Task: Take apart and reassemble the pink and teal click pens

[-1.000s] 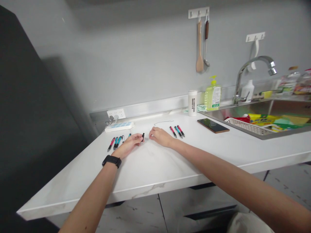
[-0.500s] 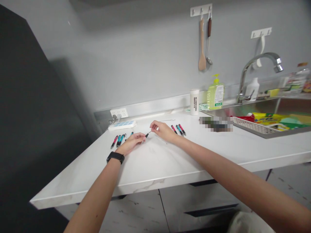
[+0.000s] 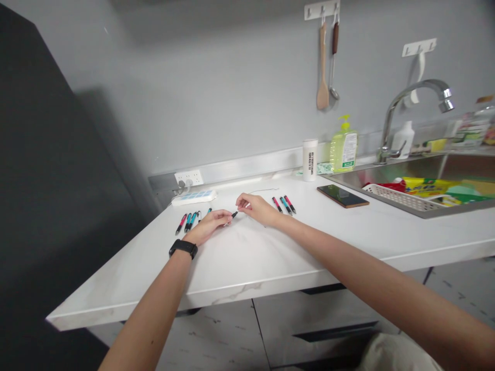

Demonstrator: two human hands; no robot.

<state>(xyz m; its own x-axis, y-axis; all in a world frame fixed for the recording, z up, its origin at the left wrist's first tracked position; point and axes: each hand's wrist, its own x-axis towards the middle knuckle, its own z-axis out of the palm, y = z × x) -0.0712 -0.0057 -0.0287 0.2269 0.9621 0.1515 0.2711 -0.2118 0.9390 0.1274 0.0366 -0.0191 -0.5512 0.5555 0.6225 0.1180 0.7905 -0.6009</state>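
Observation:
My left hand (image 3: pixel 212 224), with a black watch on the wrist, is closed on a pen part (image 3: pixel 234 215) whose black grip end points up and to the right. The fingers hide most of the rest of it. My right hand (image 3: pixel 255 207) is pinched at that tip, and whatever small piece lies between its fingertips is too small to make out. Beyond my left hand lie several pens (image 3: pixel 188 221) in pink, blue and white. Three more pens (image 3: pixel 286 205), two pink and one blue, lie to the right of my right hand. A thin clear piece (image 3: pixel 257 222) rests beneath the right hand.
A phone (image 3: pixel 343 196) lies flat left of the sink (image 3: pixel 419 213). A white cup (image 3: pixel 310 161) and a yellow-green soap bottle (image 3: pixel 343 147) stand near the wall. At the back left is a power strip (image 3: pixel 194 197). The counter's front edge (image 3: pixel 240 293) runs below my forearms.
My right fingertips have come slightly closer to the pen tip, so the small silvery gap between the hands has narrowed. My left hand keeps its hold. The view has shifted slightly.

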